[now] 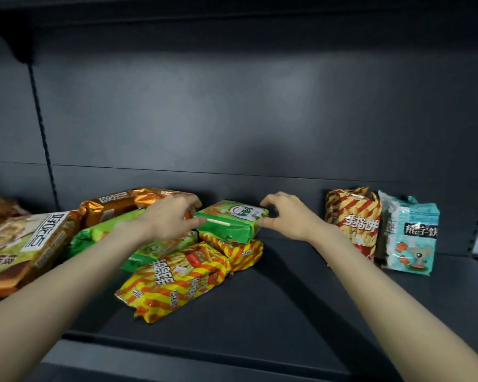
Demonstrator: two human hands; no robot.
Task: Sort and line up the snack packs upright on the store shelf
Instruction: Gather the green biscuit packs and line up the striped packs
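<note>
1. Left hand [174,216], arm outstretched, curls its fingers round the glossy green pack [232,221] at its left end.
2. Right hand [286,216] arches, fingers clasping the right end.
3. Pack lies flat near the shelf [287,299] back edge.

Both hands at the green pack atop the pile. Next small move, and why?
Likely firm the grip and lift the green pack off the pile. The left hand holds its left end, the right hand is at its right end, and it lies flat on yellow striped packs, while two upright packs already stand at right.
</note>
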